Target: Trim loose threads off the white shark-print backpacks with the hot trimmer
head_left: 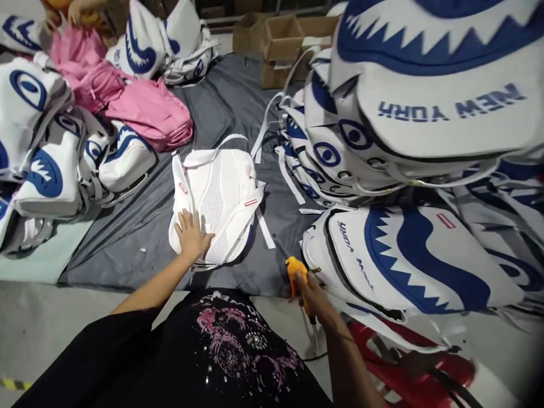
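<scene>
The white backpack (219,204) lies back-up at frame centre, your left hand (192,233) flat and open on it. Your right hand (312,294) is closed round an orange tool (294,271), not yet touching the bag; stacks of shark-print backpacks (408,266) sit at right.

Backpack (219,201) lies face down mid-sheet (127,238), left hand (191,235) flat on its near corner; right hand (312,294) to the right, gripping a tool (294,269); stacked bags (408,170) right, more bags (46,158) left; cardboard boxes (280,45) behind.
</scene>
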Demonstrator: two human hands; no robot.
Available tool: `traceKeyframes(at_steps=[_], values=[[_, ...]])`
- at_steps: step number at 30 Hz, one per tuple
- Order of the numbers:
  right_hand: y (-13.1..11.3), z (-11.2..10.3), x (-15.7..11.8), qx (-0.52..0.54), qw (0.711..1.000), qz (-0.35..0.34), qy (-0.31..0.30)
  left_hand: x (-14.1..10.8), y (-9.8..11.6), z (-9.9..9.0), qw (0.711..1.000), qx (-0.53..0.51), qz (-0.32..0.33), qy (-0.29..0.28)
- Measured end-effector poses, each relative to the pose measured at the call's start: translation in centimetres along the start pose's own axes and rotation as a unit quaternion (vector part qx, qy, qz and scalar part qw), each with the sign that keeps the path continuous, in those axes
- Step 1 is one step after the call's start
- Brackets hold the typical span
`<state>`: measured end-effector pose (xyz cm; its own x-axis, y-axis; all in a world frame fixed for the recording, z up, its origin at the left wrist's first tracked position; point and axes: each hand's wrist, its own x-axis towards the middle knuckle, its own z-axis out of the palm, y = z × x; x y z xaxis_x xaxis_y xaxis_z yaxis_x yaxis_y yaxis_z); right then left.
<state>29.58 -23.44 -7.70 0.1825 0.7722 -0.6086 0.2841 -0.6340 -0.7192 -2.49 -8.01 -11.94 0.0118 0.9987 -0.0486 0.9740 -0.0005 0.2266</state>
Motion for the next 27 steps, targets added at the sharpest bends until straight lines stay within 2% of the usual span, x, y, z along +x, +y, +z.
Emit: traceKeyframes(at_steps=[2,4,5,7,9,11,13,15,17,18,19,21,22,23,25,27], values=[[-1.9,-1.0,0.7,0.041,0.999,-0.012,0.001,-0.5,-0.9,-0.2,0.997,-0.018,-0.074,0.020],[-5.2,-0.9,1.8,0.055,0.997,-0.045,-0.011,-0.5,-2.1,-0.8,0.983,-0.104,-0.149,-0.003],[-7.2,-0.5,2.4,0.031,0.997,-0.067,-0.013,-0.8,-2.9,-1.1,0.972,-0.155,-0.174,-0.014],[-11.2,0.9,3.5,-0.060,0.992,-0.109,-0.029,-2.6,-4.8,-1.7,0.947,-0.268,-0.177,-0.020],[-14.8,2.3,4.6,-0.161,0.974,-0.144,-0.072,-5.9,-6.9,-2.1,0.907,-0.386,-0.166,-0.016],[-17.9,3.4,5.9,-0.227,0.953,-0.162,-0.119,-9.2,-8.7,-2.6,0.853,-0.488,-0.185,-0.018],[-20.6,4.5,7.7,-0.274,0.937,-0.174,-0.131,-10.7,-9.7,-3.3,0.809,-0.548,-0.214,-0.013],[-23.0,5.9,9.8,-0.333,0.919,-0.176,-0.112,-9.4,-9.9,-3.8,0.792,-0.572,-0.215,0.011],[-24.9,7.7,11.5,-0.411,0.893,-0.163,-0.085,-5.8,-9.8,-3.7,0.763,-0.607,-0.221,0.006],[-25.6,8.6,12.0,-0.449,0.877,-0.151,-0.082,-3.7,-9.8,-3.4,0.728,-0.637,-0.251,-0.029],[-26.0,9.3,12.2,-0.476,0.863,-0.137,-0.099,-1.7,-9.8,-2.9,0.680,-0.666,-0.295,-0.081],[-26.5,10.4,11.8,-0.496,0.843,-0.113,-0.176,1.3,-10.1,-1.7,0.601,-0.692,-0.363,-0.165],[-26.6,10.6,11.4,-0.491,0.839,-0.106,-0.210,2.2,-10.2,-1.1,0.579,-0.694,-0.383,-0.191],[-26.7,10.7,10.9,-0.482,0.840,-0.106,-0.225,2.7,-10.4,-0.6,0.571,-0.691,-0.392,-0.205],[-26.9,10.6,10.0,-0.474,0.846,-0.129,-0.207,3.0,-10.6,0.1,0.574,-0.681,-0.398,-0.219],[-27.1,10.6,9.5,-0.473,0.847,-0.164,-0.178,2.7,-10.6,0.2,0.594,-0.664,-0.397,-0.224]])
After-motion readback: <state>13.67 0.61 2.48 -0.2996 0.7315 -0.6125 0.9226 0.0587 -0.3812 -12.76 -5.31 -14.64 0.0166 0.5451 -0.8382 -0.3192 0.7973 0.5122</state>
